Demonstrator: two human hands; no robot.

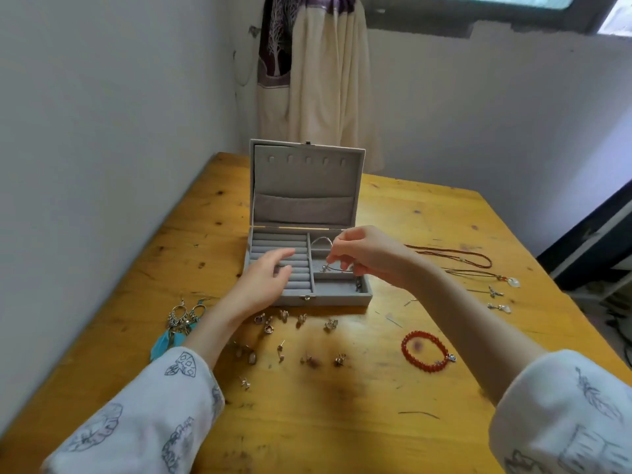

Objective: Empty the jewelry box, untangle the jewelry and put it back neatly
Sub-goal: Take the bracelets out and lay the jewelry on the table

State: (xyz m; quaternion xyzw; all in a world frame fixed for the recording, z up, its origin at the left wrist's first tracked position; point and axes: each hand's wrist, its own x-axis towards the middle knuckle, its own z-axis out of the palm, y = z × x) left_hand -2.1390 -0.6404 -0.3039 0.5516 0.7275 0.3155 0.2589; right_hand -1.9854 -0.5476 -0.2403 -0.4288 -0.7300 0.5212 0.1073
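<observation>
Seen from above, a grey jewelry box [307, 295] sits open on a yellow wooden table [342, 422], its lid standing upright at the back. Inside, padded ring rolls fill the left half and small compartments the right. The left hand [265, 278] hovers over the ring rolls with its fingers relaxed and loosely spread, holding nothing. The right hand [367, 256] is over the right-hand compartments, its fingertips pinching a thin dark cord with a small metal charm [325, 267] that dangles just above the box. Both arms wear white sleeves printed with line drawings. In front of the box, many small earrings [297, 336] lie scattered on the table. Near the left edge rest long dangling earrings with turquoise feathers [178, 323]. To the right lie a red beaded bracelet [425, 350], two brown cord necklaces [472, 258], one with a pale pendant, and a few small pins. A cream curtain [321, 77] hangs behind the table.
</observation>
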